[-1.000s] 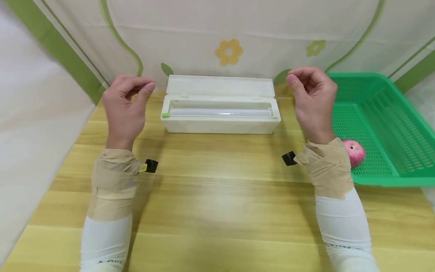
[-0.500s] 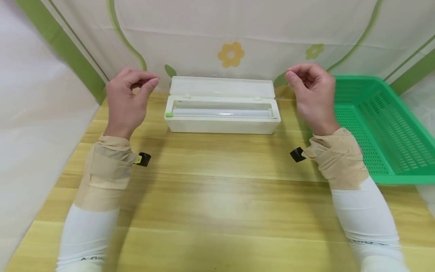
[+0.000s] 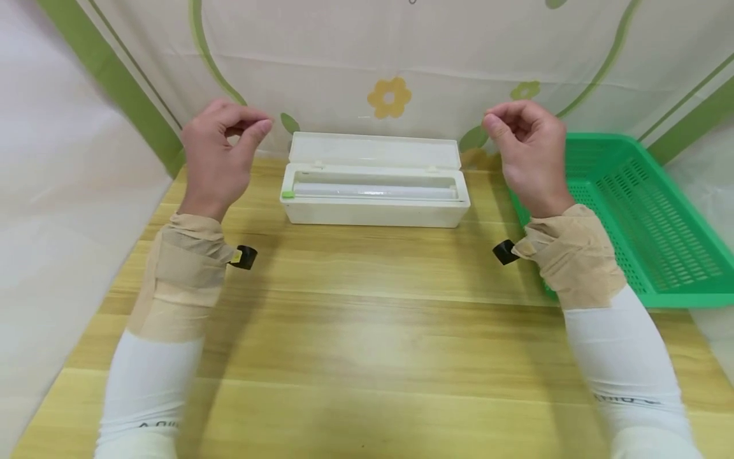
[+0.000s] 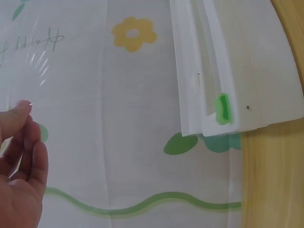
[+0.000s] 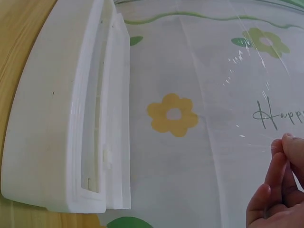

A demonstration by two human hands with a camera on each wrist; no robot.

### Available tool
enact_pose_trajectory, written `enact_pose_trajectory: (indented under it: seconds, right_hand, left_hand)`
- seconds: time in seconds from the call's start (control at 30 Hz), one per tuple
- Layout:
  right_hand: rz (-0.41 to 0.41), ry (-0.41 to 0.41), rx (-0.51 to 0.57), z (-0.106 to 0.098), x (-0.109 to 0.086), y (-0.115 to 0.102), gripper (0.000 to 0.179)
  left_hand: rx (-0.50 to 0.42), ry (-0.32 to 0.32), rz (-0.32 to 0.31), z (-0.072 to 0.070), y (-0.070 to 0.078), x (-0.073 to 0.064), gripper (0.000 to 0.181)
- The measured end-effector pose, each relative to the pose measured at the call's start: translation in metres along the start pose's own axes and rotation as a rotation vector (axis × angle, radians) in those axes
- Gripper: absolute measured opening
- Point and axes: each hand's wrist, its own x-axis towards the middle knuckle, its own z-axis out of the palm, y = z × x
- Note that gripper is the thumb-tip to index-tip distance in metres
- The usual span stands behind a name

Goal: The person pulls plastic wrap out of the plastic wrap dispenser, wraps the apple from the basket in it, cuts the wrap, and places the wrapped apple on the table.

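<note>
The box (image 3: 375,215) looks like smooth, faintly shiny plastic, the roll (image 3: 375,190) in it glossy, the film (image 4: 42,71) clear and glinting, the basket (image 3: 665,299) smooth perforated plastic, the tabletop (image 3: 373,306) wood-grained with a soft sheen, the backdrop (image 3: 447,54) a creased, matt sheet, and the wrist wraps (image 3: 186,271) crinkled, matt cloth.

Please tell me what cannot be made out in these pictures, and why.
All views: outline of the transparent glossy plastic sheet, lost through its clearness.
Head view: part of the green perforated plastic basket, behind the beige-wrapped right forearm.
Right wrist view: remainder of the green cursive print, cut off by the right edge.
Left wrist view: tiny black mark on the white rectangular box, too small to identify.
</note>
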Motion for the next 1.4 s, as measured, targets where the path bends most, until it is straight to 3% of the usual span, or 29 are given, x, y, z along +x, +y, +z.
enact_pose_trajectory:
  seconds: [0.2, 0.53, 0.83, 1.17, 1.4]
  right_hand:
    - [0.018, -0.009, 0.029, -0.006, 0.007, -0.004, 0.013]
    - [0.036, -0.020, -0.015, -0.011, 0.016, -0.007, 0.017]
    - [0.060, -0.036, -0.019, -0.005, 0.025, -0.010, 0.023]
    - [0.046, -0.028, -0.008, 0.002, 0.039, -0.013, 0.017]
    - [0.056, -0.020, 0.012, 0.005, 0.045, -0.020, 0.010]
  left_hand:
    - [0.016, -0.019, 0.015, 0.002, 0.005, 0.007, 0.019]
    - [0.020, -0.041, 0.040, 0.003, 0.011, 0.020, 0.019]
    - [0.020, -0.034, 0.013, 0.000, 0.013, 0.030, 0.018]
    - [-0.016, -0.012, -0.029, -0.002, 0.011, 0.040, 0.009]
    - [-0.007, -0.007, -0.040, -0.004, 0.013, 0.044, 0.016]
